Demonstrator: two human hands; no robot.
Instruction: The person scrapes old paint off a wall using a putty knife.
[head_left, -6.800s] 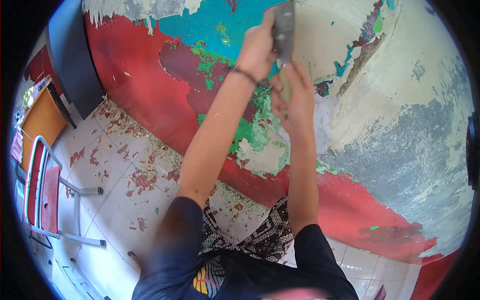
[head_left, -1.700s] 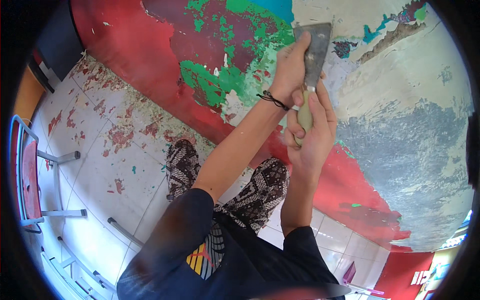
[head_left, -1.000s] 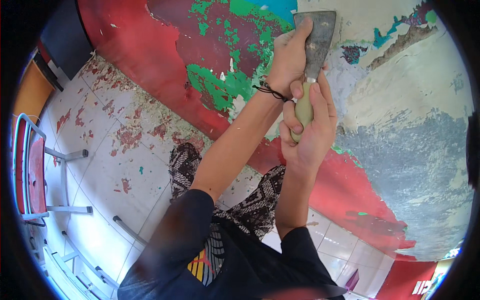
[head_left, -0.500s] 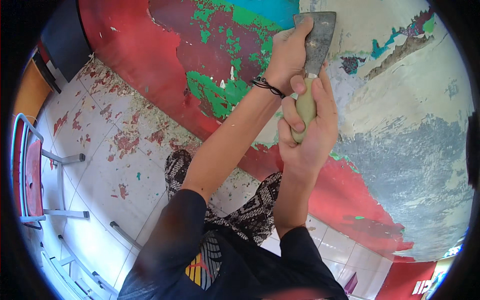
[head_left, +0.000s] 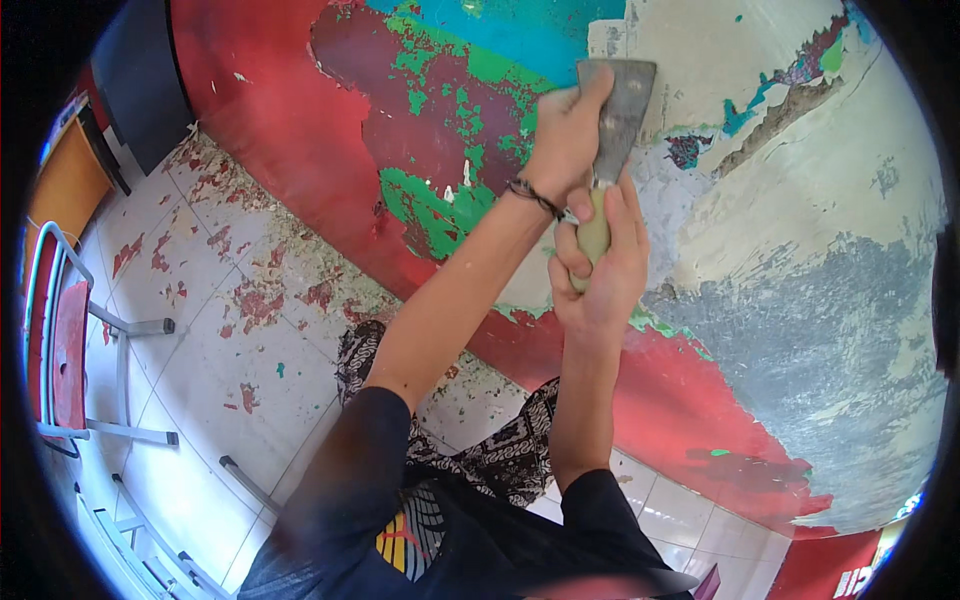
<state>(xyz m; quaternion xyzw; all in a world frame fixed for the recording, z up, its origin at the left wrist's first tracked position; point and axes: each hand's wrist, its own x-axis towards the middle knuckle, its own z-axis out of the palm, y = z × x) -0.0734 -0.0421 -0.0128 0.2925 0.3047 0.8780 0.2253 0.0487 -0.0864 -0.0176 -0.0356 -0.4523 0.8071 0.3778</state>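
Note:
A scraper (head_left: 628, 115) with a wide grey metal blade and a pale green handle lies over the wall (head_left: 800, 210) in front of me. My right hand (head_left: 608, 285) is wrapped round the handle. My left hand (head_left: 560, 140), with a dark cord bracelet at the wrist, grips the blade's left side, its thumb on the face; its other fingers are hidden. The blade's broad edge points up the picture, by a whitish bare patch beside turquoise paint. Whether that edge touches the wall I cannot tell.
Red, maroon, green and turquoise paint is broken by bare cream and grey plaster. Paint flakes (head_left: 255, 300) litter the white tiled floor (head_left: 195, 370) along the wall's foot. At left stand a red chair (head_left: 70, 350) with grey metal legs, a dark panel (head_left: 140, 80) and orange-brown furniture (head_left: 70, 180).
Both hands and the scraper have come a little down the wall toward me, uncovering more of the whitish patch above the blade. The grip looks the same. My view has shifted slightly.

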